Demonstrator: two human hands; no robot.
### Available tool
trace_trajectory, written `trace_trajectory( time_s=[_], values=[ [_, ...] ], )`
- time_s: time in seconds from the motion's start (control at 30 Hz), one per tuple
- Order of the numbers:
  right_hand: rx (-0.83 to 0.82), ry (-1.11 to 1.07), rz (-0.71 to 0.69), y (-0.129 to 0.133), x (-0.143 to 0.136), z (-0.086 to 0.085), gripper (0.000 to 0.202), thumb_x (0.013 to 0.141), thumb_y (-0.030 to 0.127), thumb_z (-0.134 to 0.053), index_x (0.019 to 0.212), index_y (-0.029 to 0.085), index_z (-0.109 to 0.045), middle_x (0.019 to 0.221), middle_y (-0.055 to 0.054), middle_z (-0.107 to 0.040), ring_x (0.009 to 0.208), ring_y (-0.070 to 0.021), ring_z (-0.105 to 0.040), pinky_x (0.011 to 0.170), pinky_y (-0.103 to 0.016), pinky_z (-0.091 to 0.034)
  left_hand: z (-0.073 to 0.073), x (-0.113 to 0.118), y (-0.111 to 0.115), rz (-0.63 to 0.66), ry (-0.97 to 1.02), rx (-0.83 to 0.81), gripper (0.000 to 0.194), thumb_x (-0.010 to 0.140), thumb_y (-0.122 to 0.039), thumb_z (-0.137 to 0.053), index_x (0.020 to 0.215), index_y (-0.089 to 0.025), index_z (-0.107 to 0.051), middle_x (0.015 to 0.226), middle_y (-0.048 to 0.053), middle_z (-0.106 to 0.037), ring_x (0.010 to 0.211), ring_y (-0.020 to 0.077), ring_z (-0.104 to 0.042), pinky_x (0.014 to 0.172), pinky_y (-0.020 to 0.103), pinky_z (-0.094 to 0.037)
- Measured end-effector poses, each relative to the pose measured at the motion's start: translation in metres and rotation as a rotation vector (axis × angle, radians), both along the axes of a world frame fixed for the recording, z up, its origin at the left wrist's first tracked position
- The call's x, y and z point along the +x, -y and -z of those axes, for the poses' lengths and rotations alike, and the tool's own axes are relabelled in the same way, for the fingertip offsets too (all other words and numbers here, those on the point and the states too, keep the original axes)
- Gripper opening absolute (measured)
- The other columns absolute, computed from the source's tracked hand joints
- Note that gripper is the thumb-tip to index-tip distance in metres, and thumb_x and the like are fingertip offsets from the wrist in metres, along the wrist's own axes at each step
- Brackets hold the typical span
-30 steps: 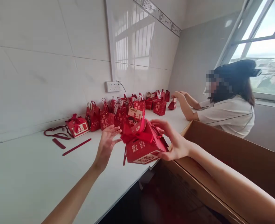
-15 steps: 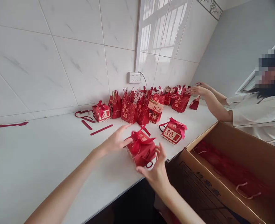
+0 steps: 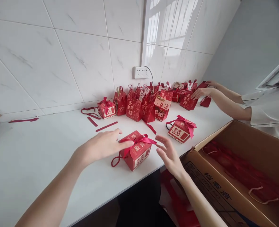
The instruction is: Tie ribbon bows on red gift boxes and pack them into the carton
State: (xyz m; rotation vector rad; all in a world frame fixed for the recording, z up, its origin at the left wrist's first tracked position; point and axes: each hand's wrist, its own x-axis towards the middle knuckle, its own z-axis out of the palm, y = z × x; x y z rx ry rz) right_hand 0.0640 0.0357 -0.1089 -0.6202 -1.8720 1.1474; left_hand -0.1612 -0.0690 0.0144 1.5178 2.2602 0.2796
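A small red gift box with a pink-red ribbon bow on top and a dark red cord loop at its left side rests on the white table near the front edge. My left hand reaches over its left side, thumb at the bow and fingers apart. Just right of the box, my right hand is spread near the ribbon's end, holding nothing. A similar box with a bow stands further right, and another bowed box stands near the wall.
Several red gift bags line the wall. Red strips lie left of them. An open cardboard box with red contents is at the right. Behind it, another person's hands touch the bags. A power strip is on the wall.
The gift box has turned, so its printed front now faces right and its cord loop is at the left. My right hand has moved off it. The view has shifted slightly.
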Motion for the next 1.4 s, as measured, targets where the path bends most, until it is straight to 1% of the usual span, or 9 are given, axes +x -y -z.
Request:
trace_trajectory(
  time_s=[0.13, 0.33, 0.47, 0.53, 0.63, 0.77, 0.9, 1.17, 1.4],
  values=[
    [-0.060, 0.050, -0.137, 0.014, -0.014, 0.004, 0.046, 0.087, 0.038, -0.053, 0.129, 0.030, -0.035, 0.136, -0.009, -0.045, 0.125, -0.0220, -0.045, 0.102, -0.044, -0.043, 0.012, 0.007, -0.003, 0.118, 0.119, -0.086, 0.073, 0.066, -0.079, -0.044, 0.115, -0.027, -0.055, 0.094, 0.003, -0.070, 0.082, 0.0251, -0.064, 0.063, 0.028, -0.042],
    [-0.076, 0.125, 0.047, 0.047, 0.003, -0.003, 0.030, 0.091, 0.042, -0.044, 0.114, 0.023, -0.048, 0.113, -0.008, -0.058, 0.103, -0.0184, -0.057, 0.086, -0.033, -0.050, 0.036, 0.010, -0.022, 0.176, 0.275, 0.055, 0.080, 0.071, -0.067, -0.053, 0.136, -0.025, -0.034, 0.136, 0.007, -0.049, 0.112, 0.0255, -0.055, 0.082, 0.029, -0.045],
    [-0.100, 0.248, 0.169, 0.048, 0.008, -0.013, 0.034, 0.091, 0.049, -0.038, 0.085, 0.019, -0.054, 0.086, -0.005, -0.061, 0.074, -0.0151, -0.058, 0.064, -0.025, -0.048, 0.032, 0.014, -0.020, 0.164, 0.243, 0.066, 0.088, 0.069, -0.068, -0.055, 0.140, -0.025, -0.025, 0.148, 0.009, -0.032, 0.120, 0.0280, -0.049, 0.083, 0.030, -0.044],
    [-0.095, 0.328, 0.207, 0.047, 0.008, -0.017, 0.040, 0.090, 0.052, -0.037, 0.072, 0.019, -0.051, 0.069, -0.002, -0.056, 0.060, -0.0131, -0.052, 0.054, -0.024, -0.043, 0.026, 0.013, -0.015, 0.115, 0.149, 0.076, 0.076, 0.069, -0.071, -0.051, 0.129, -0.025, -0.040, 0.136, 0.009, -0.046, 0.110, 0.0285, -0.055, 0.075, 0.030, -0.044],
    [-0.067, 0.396, 0.265, 0.047, 0.009, -0.023, 0.045, 0.089, 0.054, -0.037, 0.061, 0.020, -0.044, 0.052, 0.002, -0.045, 0.048, -0.0113, -0.042, 0.045, -0.023, -0.035, 0.020, 0.010, -0.013, 0.049, 0.103, 0.041, 0.059, 0.077, -0.073, -0.034, 0.088, -0.021, -0.058, 0.090, 0.006, -0.067, 0.079, 0.0244, -0.063, 0.063, 0.030, -0.041],
    [0.261, 0.247, 0.385, 0.042, 0.001, -0.037, 0.027, 0.088, 0.044, -0.047, 0.082, 0.019, -0.056, 0.085, -0.007, -0.057, 0.080, -0.0190, -0.057, 0.069, -0.031, -0.048, 0.025, 0.000, -0.023, 0.127, 0.277, -0.124, 0.058, 0.078, -0.071, -0.035, 0.059, -0.019, -0.052, 0.061, 0.004, -0.063, 0.059, 0.0183, -0.059, 0.057, 0.028, -0.038],
    [0.358, 0.239, 0.216, 0.029, -0.021, -0.044, 0.032, 0.083, 0.039, -0.057, 0.108, 0.020, -0.055, 0.118, -0.013, -0.049, 0.109, -0.0236, -0.053, 0.091, -0.039, -0.047, 0.031, -0.009, -0.031, 0.246, 0.537, -0.238, 0.050, 0.074, -0.065, -0.050, 0.060, -0.017, -0.053, 0.056, 0.002, -0.062, 0.051, 0.0134, -0.054, 0.054, 0.025, -0.038],
    [0.233, 0.252, 0.095, 0.019, -0.031, -0.034, 0.024, 0.083, 0.034, -0.060, 0.104, 0.022, -0.060, 0.114, -0.008, -0.055, 0.111, -0.0215, -0.053, 0.096, -0.038, -0.045, 0.031, 0.000, -0.030, 0.242, 0.691, -0.172, 0.052, 0.078, -0.065, -0.045, 0.066, -0.016, -0.055, 0.063, 0.004, -0.067, 0.057, 0.0157, -0.062, 0.059, 0.026, -0.044],
    [0.258, 0.345, 0.062, 0.010, -0.012, -0.046, 0.025, 0.083, 0.033, -0.059, 0.106, 0.023, -0.059, 0.115, -0.006, -0.058, 0.107, -0.0210, -0.057, 0.093, -0.038, -0.046, 0.025, 0.030, -0.016, 0.176, 0.362, 0.085, 0.036, 0.081, -0.050, -0.047, 0.062, -0.020, -0.050, 0.065, 0.000, -0.069, 0.058, 0.0168, -0.064, 0.056, 0.025, -0.042]
  ],
)
